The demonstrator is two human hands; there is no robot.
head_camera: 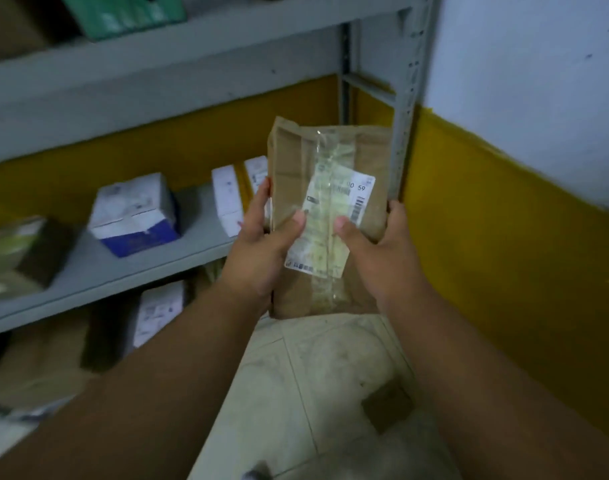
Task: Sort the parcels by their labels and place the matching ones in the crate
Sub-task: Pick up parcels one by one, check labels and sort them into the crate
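Parcel: flat brown paper parcel (334,216), sealed with a strip of clear tape down the middle; held upright in mid-air, centre of view, above the pale tiled floor (330,375).
Label: white printed shipping label (332,220) on the near face of the parcel, under the tape; "59" and barcodes legible, remaining print too blurred to read.
Left hand: left hand (261,244) on the parcel's left edge; fingers curled behind that edge, thumb pressed flat on the label.
Right hand: right hand (379,251) on the parcel's right edge; fingers wrapped round the edge, thumb on the label, near the left thumb but apart from it.
Shelving: grey metal shelf unit (129,268) at left and far, against a yellow-and-white wall (503,168).
Middle shelf: white-and-blue cardboard box (136,213), tilted; further right, two white boxes (228,199) standing upright, partly hidden behind the parcel.
Lower shelf: white labelled box (159,313) beside brown cartons; details blurred.
Crate: location cannot be determined.
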